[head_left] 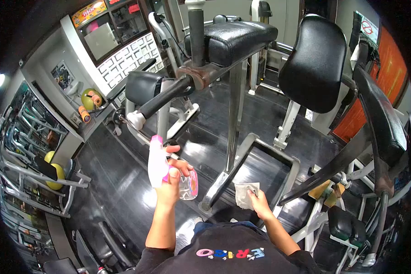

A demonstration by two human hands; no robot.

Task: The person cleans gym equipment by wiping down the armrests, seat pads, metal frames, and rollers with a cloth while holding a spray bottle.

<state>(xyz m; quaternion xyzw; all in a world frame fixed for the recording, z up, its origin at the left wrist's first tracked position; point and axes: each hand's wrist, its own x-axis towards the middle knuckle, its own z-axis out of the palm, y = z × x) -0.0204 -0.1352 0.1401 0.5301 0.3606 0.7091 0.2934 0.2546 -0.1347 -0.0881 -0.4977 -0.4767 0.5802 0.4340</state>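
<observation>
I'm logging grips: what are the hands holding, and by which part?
The left hand holds a spray bottle around its neck; the right hand holds a pale cloth by its right side.

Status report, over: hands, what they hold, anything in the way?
Left hand gripping spray bottle. Right hand pinching grey cloth. Exercise station's metal frame ahead.

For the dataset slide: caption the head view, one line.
Left grip holding a pink-and-white spray bottle, right grip a pale cloth, before black-padded gym equipment.
</observation>
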